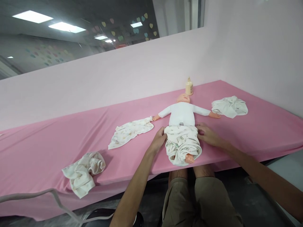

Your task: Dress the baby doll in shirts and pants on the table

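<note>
A baby doll [181, 112] with a white cloth torso lies on its back, head toward the wall and arms spread. Patterned white baby pants [182, 137] are bunched around its lower body, and one foot [189, 158] pokes out of the bundle. At the left of the waistband, my left hand [160, 138] is closed on the fabric. My right hand [206, 134] pinches the waistband on the opposite side. The doll's other foot is hidden in the cloth.
A pink-covered table [132, 107] runs along the wall. It bears a flat patterned garment [131, 131], a crumpled cloth [85, 171] near the front edge, another white cloth [229, 106] at right, and a pump bottle [189, 87]. A grey hose [55, 194] crosses the lower left.
</note>
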Demonstrator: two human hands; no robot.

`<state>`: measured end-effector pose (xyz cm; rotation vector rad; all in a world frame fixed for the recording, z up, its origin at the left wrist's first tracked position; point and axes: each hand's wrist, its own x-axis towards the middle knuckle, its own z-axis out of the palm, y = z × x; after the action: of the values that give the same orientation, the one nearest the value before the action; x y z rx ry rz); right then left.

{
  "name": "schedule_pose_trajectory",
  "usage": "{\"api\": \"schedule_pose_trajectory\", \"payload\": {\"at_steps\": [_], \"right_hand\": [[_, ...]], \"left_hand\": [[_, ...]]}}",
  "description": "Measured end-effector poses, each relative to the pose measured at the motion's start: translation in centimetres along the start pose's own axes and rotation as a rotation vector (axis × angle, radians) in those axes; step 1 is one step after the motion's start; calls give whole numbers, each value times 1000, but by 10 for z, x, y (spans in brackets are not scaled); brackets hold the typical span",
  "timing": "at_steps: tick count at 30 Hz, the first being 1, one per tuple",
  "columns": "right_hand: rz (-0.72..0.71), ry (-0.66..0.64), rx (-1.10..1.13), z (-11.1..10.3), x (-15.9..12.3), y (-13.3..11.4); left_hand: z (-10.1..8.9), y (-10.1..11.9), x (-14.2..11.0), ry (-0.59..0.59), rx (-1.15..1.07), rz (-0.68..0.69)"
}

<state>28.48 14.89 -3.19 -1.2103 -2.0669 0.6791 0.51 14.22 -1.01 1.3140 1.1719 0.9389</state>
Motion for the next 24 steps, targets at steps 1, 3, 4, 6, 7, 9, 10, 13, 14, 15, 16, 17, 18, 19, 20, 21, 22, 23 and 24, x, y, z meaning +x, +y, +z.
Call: {"api": "schedule_pose_trajectory", "payload": {"at_steps": [1,3,4,6,7,9,10,13,14,15,16,17,18,19,20,21,22,23,24], "right_hand": [[-24,12,-6,-1,0,-1],[-57,-11,19,-4,-1,-4],[-61,-30,40,-5,-1,-6],[-65,-57,95,-10,-1,-11],[-60,-57,122,-11,-1,-13],[-24,-53,162,-14,0,-16],[2,-56,174,-15,0,-17],[67,-81,208,-17,1,-17],[77,-89,223,-17,2,-17],[84,-97,240,-18,2,-17],[85,-102,260,-18,2,-16],[75,-110,277,-19,2,-16],[60,-118,287,-20,2,-16],[44,-125,288,-21,2,-16],[27,-129,280,-22,2,-16],[16,-132,264,-23,2,-16],[13,-132,240,-23,2,-15],[16,-136,208,-23,3,-14],[20,-141,171,-22,3,-13]], "left_hand": [[1,0,2,-19,-37,5],[3,2,4,-58,-92,21],[3,3,5,-75,-113,22],[2,3,8,-84,-137,13],[1,2,10,-71,-139,9],[-2,-2,16,-19,-128,15],[-3,-6,19,9,-120,23],[-5,-14,29,66,-107,49],[-6,-16,31,80,-107,56],[-6,-17,33,90,-106,60],[-7,-17,35,95,-105,60],[-8,-16,36,90,-106,52],[-9,-16,37,74,-115,34],[-11,-15,38,48,-140,11],[-13,-15,39,13,-183,-12],[-16,-15,42,-19,-243,-28],[-19,-16,45,-34,-317,-35],[-22,-17,50,-28,-391,-36],[-25,-18,57,-1,-451,-37]]}}
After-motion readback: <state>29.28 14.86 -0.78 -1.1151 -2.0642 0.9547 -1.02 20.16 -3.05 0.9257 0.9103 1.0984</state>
